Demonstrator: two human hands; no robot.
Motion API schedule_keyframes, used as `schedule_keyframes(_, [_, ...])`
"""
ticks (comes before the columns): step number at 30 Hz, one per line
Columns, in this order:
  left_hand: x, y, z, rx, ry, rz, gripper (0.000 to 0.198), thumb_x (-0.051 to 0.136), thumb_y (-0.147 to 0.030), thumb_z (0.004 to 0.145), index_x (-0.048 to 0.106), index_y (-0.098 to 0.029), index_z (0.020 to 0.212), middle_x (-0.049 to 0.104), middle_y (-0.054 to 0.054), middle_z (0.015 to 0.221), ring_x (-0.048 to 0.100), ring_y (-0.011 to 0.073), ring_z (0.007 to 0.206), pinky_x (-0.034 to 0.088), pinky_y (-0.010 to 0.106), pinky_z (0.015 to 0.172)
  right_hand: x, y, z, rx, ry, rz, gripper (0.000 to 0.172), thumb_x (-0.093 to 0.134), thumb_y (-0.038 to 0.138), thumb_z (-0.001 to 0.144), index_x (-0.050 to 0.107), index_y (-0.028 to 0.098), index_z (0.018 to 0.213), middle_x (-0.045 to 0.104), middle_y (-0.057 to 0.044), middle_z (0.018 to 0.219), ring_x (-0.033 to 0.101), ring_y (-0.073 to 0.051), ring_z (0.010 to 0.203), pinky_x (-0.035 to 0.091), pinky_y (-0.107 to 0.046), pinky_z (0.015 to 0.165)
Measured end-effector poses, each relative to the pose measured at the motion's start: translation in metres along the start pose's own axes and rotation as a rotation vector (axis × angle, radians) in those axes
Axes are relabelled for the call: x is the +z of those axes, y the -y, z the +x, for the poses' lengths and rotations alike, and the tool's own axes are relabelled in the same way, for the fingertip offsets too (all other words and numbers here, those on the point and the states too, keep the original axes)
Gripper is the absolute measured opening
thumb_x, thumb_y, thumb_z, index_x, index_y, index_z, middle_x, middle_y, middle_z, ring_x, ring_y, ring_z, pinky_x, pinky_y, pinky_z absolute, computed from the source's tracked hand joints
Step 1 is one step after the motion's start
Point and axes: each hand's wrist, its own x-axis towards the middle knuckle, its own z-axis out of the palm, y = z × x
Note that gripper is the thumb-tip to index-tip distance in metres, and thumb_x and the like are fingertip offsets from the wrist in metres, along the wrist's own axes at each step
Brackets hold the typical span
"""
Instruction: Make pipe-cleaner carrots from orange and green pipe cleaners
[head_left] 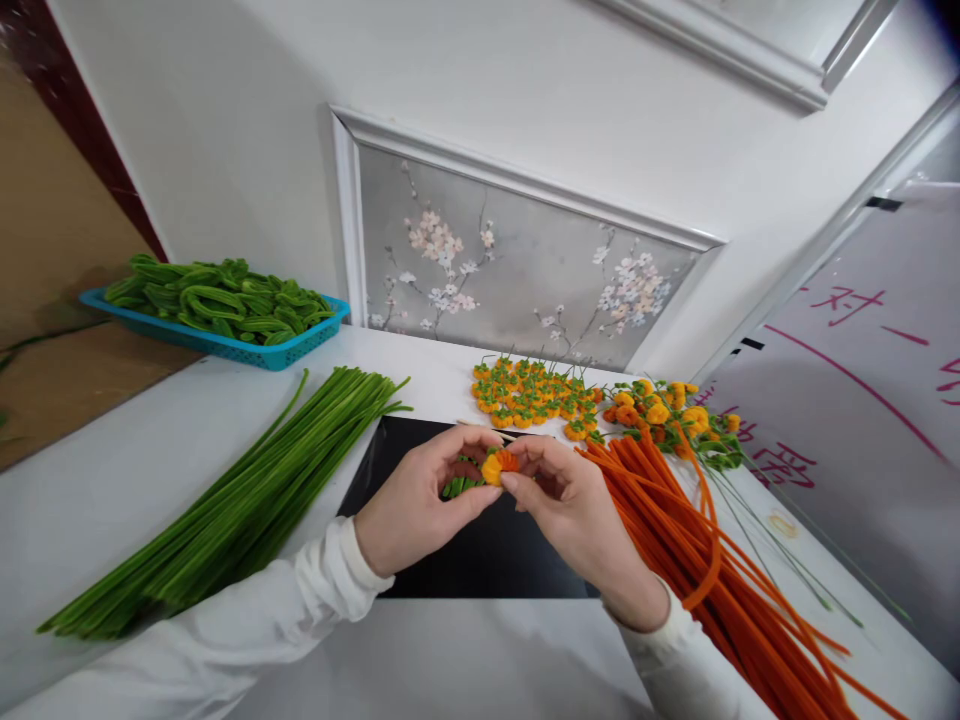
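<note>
Between my two hands is a small yellow and orange flower (pixel 495 467) that looks made of fuzzy pipe cleaner. My left hand (pixel 427 495) pinches its yellow side between thumb and fingertips. On the orange side, the thumb and fingers of my right hand (pixel 570 500) press against it. Both hands hover over a black mat (pixel 480 550). Green fuzzy pieces (pixel 459 486) show behind my left fingers, partly hidden, so I cannot tell whether they lie on the mat. A thin pale stick (pixel 504 435) is partly visible behind the hands.
Green pipe cleaners (pixel 255 500) lie in a bundle at left, orange ones (pixel 697 560) at right. A blue basket (pixel 292 350) of bent green pieces stands back left. Small yellow flowers (pixel 525 390) sit at the back, beside a stemmed flower bunch (pixel 667 415). A white wall (pixel 247 130) rises behind.
</note>
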Motion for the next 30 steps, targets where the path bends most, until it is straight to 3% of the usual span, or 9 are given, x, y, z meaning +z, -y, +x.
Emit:
schedule_keyframes(7, [-0.0025, -0.003, 0.0032, -0.069, -0.035, -0.075, 0.011, 0.062, -0.02, 0.08, 0.062, -0.017, 0.091, 0.063, 0.001, 0.087, 0.058, 0.0125, 0.078, 0.048, 0.023, 0.069, 0.0012, -0.0015, -0.0002, 0.002, 0.013, 0.118, 0.018, 0.061, 0.02, 0.081, 0.063, 0.02, 0.099, 0.062, -0.001, 0.081, 0.057, -0.012, 0.066, 0.053, -0.023, 0.057])
schedule_keyframes(22, [-0.0041, 0.0057, 0.0035, -0.152, -0.08, -0.386, 0.005, 0.075, -0.018, 0.07, 0.075, -0.018, 0.075, 0.069, 0.003, 0.085, 0.062, 0.0134, 0.078, 0.05, 0.025, 0.073, 0.0014, -0.0005, 0.0012, 0.133, 0.038, 0.304, 0.017, 0.068, 0.029, 0.078, 0.066, 0.016, 0.089, 0.066, 0.0, 0.072, 0.059, -0.009, 0.058, 0.054, -0.022, 0.057])
schedule_keyframes(30, [-0.0056, 0.0068, 0.0029, -0.436, -0.03, -0.732, 0.011, 0.075, -0.018, 0.072, 0.073, -0.017, 0.083, 0.071, 0.002, 0.081, 0.065, 0.0117, 0.078, 0.052, 0.022, 0.077, 0.0011, -0.0012, 0.0028, 0.166, 0.039, 0.292, 0.022, 0.068, 0.034, 0.077, 0.07, 0.016, 0.09, 0.068, -0.002, 0.069, 0.063, -0.013, 0.059, 0.056, -0.026, 0.056])
